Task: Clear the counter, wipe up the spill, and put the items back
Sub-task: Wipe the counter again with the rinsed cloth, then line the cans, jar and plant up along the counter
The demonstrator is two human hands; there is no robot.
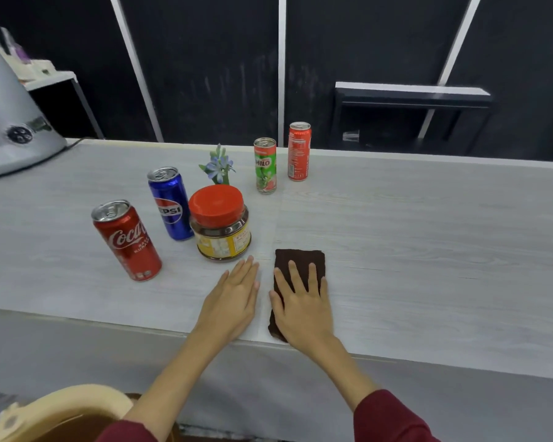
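Observation:
On the pale wood-grain counter (412, 237), a folded dark brown cloth (300, 260) lies near the front edge, and my right hand (304, 304) presses flat on it with straight fingers. My left hand (233, 295) rests flat on the bare counter just left of the cloth, fingertips close to a red-lidded jar (219, 223). Left of the jar stand a blue Pepsi can (170, 204) and a red Coca-Cola can (126, 239). Farther back stand a green Milo can (265, 165) and a slim red can (299, 151). No spill is visible.
A small sprig of blue artificial flowers (218, 165) stands behind the jar. A grey appliance (10, 122) occupies the counter's far left corner. A beige bucket (61, 413) sits below the counter at lower left. A dark shelf (412, 97) stands behind the counter at right.

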